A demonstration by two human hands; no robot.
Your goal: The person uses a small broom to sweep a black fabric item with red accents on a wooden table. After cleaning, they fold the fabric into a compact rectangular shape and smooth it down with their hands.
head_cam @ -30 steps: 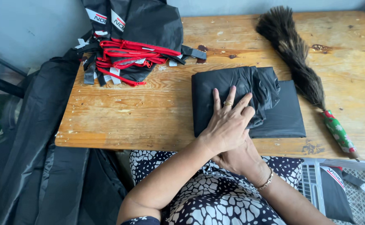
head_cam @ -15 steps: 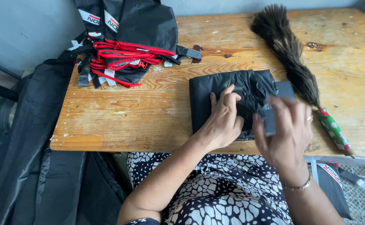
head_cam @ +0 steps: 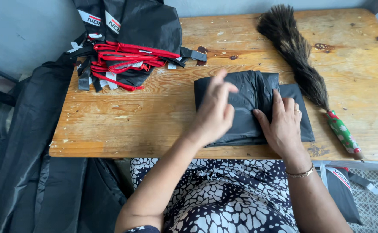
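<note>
Head view, landmark: the wooden table (head_cam: 145,125), seen from above the seated person's lap.

Black fabric (head_cam: 258,92): a folded, glossy dark bundle lying on the table toward its near edge, right of the middle. A flat part of it sticks out on the right side.

Left hand (head_cam: 217,112): over the left half of the fabric, fingers bent loosely and not closed into a fist. The fingertips point to the far side of the table. Whether it pinches a fold or only presses I cannot tell.

Right hand (head_cam: 284,123): laid flat, palm down, on the right half of the fabric close to the table's near edge. The fingers are spread and clamp nothing. It has a ring on one finger, and a bracelet (head_cam: 300,173) sits on the wrist, just off the table's near edge.

Hands together: near each other on the same bundle, not touching.

Brush (head_cam: 299,56): a dark, bushy duster lying slantwise on the table's right part, just beside the fabric's right corner. Its green and red patterned handle (head_cam: 343,134) reaches the near right edge.

Bags (head_cam: 130,39): a heap of black pieces with red straps on the table's far left corner, well apart from the hands.

Dark cloth (head_cam: 20,151): hangs off the table's left side, down toward the floor.

Dress (head_cam: 223,198): black and white spotted, below the table's near edge.
</note>
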